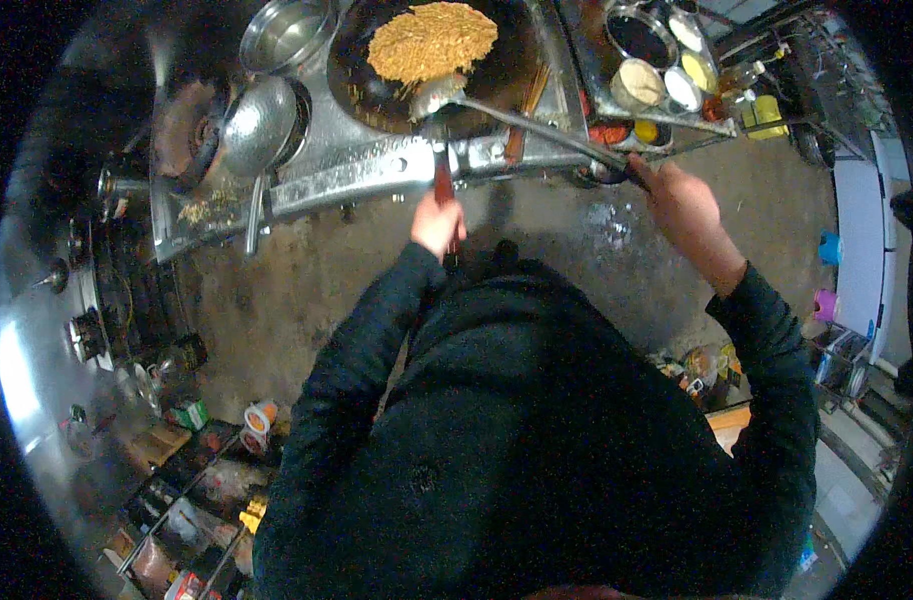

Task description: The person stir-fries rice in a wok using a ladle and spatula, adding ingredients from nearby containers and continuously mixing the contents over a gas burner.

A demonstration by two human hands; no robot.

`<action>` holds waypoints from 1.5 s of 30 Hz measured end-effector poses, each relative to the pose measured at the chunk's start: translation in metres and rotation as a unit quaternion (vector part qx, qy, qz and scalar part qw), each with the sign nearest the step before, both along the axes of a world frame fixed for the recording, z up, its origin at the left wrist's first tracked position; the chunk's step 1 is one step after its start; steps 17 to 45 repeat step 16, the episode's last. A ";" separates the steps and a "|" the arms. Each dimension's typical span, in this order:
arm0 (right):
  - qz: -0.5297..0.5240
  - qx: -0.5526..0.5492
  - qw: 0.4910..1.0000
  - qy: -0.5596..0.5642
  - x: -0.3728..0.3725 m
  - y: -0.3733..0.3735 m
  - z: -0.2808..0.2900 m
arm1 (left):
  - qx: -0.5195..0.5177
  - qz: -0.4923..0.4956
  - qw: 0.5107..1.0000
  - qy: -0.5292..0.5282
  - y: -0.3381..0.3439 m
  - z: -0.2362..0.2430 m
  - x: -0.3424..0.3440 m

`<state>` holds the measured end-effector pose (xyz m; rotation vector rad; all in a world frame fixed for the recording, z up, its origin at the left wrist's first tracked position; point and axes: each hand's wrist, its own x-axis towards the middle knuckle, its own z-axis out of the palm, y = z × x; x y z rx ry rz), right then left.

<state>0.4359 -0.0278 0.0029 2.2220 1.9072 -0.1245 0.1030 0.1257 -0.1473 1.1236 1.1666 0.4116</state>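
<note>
A large dark wok (349, 85) sits on the steel stove ahead of me. Inside it lies a flat heap of golden-brown food (432, 42); whether it is rice or noodles I cannot tell. My left hand (439, 224) is closed around the wok's reddish-brown handle (444, 182) at the stove's front edge. My right hand (685, 205) grips the end of a long-handled metal ladle (437, 98). The ladle's handle slopes from the right down to the wok, and its bowl is by the near edge of the food.
Left of the wok are a steel pot (287, 38), a metal strainer (260, 125) with its handle over the edge, and a brown-crusted pan (185, 130). Thin sticks (537, 92) lie to its right. Several seasoning bowls (639, 85) stand at the far right. Below, wet floor (607, 240).
</note>
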 end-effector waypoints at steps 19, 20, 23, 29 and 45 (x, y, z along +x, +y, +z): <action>-0.106 0.176 0.752 0.626 0.006 0.030 0.012 | 0.093 -0.149 0.981 0.078 0.102 0.050 0.033; -0.106 0.176 0.752 0.626 0.006 0.030 0.012 | 0.093 -0.149 0.981 0.078 0.102 0.050 0.033; -0.106 0.176 0.752 0.626 0.006 0.030 0.012 | 0.093 -0.149 0.981 0.078 0.102 0.050 0.033; -0.106 0.176 0.752 0.626 0.006 0.030 0.012 | 0.093 -0.149 0.981 0.078 0.102 0.050 0.033; -0.106 0.176 0.752 0.626 0.006 0.030 0.012 | 0.093 -0.149 0.981 0.078 0.102 0.050 0.033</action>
